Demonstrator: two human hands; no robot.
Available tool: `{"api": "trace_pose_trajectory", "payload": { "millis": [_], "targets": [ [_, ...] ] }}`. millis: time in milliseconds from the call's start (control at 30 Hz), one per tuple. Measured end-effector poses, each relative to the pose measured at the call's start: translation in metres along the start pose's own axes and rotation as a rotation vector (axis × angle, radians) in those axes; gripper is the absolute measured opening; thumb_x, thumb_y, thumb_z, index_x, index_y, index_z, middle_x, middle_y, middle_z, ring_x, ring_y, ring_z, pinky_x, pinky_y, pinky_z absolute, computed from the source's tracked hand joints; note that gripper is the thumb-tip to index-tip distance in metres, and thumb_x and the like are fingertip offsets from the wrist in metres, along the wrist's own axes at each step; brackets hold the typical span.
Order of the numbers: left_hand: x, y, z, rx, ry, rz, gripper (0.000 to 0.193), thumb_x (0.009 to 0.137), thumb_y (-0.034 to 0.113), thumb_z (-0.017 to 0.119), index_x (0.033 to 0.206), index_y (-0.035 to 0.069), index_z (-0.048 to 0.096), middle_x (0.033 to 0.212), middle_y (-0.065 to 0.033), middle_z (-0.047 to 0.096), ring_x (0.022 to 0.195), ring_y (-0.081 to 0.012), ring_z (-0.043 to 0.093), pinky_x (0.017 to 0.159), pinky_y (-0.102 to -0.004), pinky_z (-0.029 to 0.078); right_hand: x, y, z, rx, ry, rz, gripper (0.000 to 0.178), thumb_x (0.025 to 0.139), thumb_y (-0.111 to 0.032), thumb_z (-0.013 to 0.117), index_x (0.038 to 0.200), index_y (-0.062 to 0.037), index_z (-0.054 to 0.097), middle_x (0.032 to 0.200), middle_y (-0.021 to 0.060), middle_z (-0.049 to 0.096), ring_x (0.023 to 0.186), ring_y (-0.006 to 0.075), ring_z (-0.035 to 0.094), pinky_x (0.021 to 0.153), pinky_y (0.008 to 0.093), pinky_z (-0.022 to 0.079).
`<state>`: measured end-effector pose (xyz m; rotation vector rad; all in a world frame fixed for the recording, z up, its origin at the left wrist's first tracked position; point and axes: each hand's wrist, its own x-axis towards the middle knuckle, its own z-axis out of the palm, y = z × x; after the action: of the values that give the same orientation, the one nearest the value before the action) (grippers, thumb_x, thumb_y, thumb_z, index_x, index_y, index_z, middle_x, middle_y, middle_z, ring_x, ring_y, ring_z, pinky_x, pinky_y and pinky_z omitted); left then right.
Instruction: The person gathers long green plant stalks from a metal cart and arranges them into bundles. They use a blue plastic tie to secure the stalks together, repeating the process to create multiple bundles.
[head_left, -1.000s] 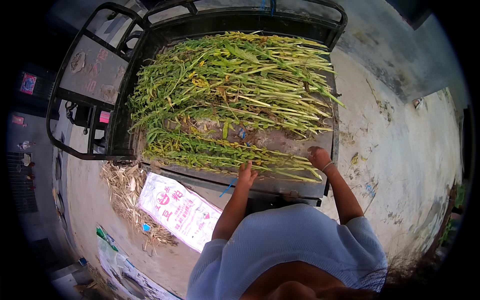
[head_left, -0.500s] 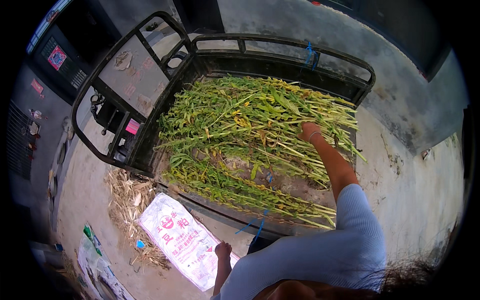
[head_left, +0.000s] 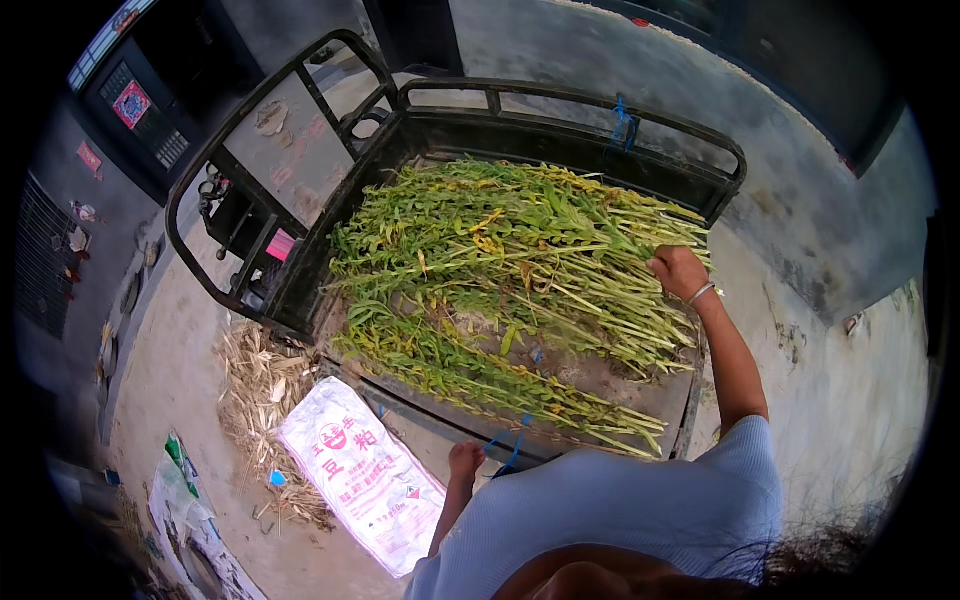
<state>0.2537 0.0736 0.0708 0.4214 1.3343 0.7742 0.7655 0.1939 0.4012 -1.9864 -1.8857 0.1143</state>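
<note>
Cut leafy plant stalks (head_left: 520, 235), green with yellowing leaves, lie in a thick layer across a dark metal cart bed (head_left: 640, 372). Their bare stem ends point right. At those ends my right hand (head_left: 682, 272), with a bracelet at its wrist, is closed around some stems; its fingers partly hide them. A thinner row of the same stalks (head_left: 500, 390) runs along the near side. My left hand (head_left: 466, 459) hangs by the cart's near edge with curled fingers and nothing visible in them. Beside it a blue tie (head_left: 516, 445) is fastened to the edge.
A white printed sack (head_left: 365, 475) lies on the ground at the near left, next to dry husks (head_left: 265, 390). Metal rails (head_left: 570, 95) border the bed at the back and left. Another blue tie (head_left: 622, 122) hangs from the back rail. Grey walls (head_left: 800, 180) stand behind.
My right hand has moved right along the stalks toward their stem ends. My left hand has risen slightly and shifted right, closer to the cart's edge. The view has shifted a little.
</note>
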Motion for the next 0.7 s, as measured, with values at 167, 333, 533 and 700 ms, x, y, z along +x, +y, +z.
{"api": "trace_pose_trajectory", "payload": {
  "millis": [167,333,533,700],
  "targets": [
    [-0.025,0.019,0.055,0.116,-0.082,0.004,0.014,0.083,0.022,0.057,0.084,0.007,0.055,0.072,-0.0042,0.060,0.059,-0.0116,0.058,0.050,-0.0235,0.050,-0.111,0.055,0.005,0.622,-0.228,0.176,0.036,0.082,-0.019,0.058,0.055,-0.0022,0.043,0.045,0.0015,0.038,0.044,0.0087,0.036,0.041,0.0285,0.028],
    [-0.049,0.002,0.076,0.247,-0.160,-0.064,0.016,0.085,0.024,0.055,0.087,0.008,0.055,0.077,-0.0025,0.060,0.066,-0.0114,0.058,0.058,-0.0239,0.049,-0.238,0.048,0.065,0.980,-0.362,0.363,0.037,0.083,-0.017,0.057,0.054,-0.0033,0.039,0.047,-0.0012,0.033,0.046,0.0069,0.031,0.042,0.0268,0.027],
    [-0.085,-0.017,0.082,0.472,-0.092,-0.135,0.020,0.084,0.024,0.056,0.091,0.005,0.054,0.080,-0.0053,0.059,0.069,-0.0127,0.057,0.059,-0.0238,0.048,-0.307,0.027,0.163,0.504,-0.160,0.095,0.025,0.075,-0.024,0.060,0.068,-0.0024,0.049,0.064,0.0158,0.050,0.063,0.0331,0.052,0.054,0.0403,0.040],
    [-0.106,-0.024,0.084,0.622,-0.077,-0.171,0.023,0.084,0.022,0.056,0.095,0.002,0.053,0.085,-0.0102,0.060,0.071,-0.0171,0.059,0.062,-0.0263,0.049,-0.340,0.040,0.256,0.228,-0.343,0.232,0.023,0.076,-0.029,0.057,0.080,-0.0070,0.056,0.076,0.0111,0.056,0.071,0.0309,0.057,0.061,0.0405,0.046]
  ]
}}
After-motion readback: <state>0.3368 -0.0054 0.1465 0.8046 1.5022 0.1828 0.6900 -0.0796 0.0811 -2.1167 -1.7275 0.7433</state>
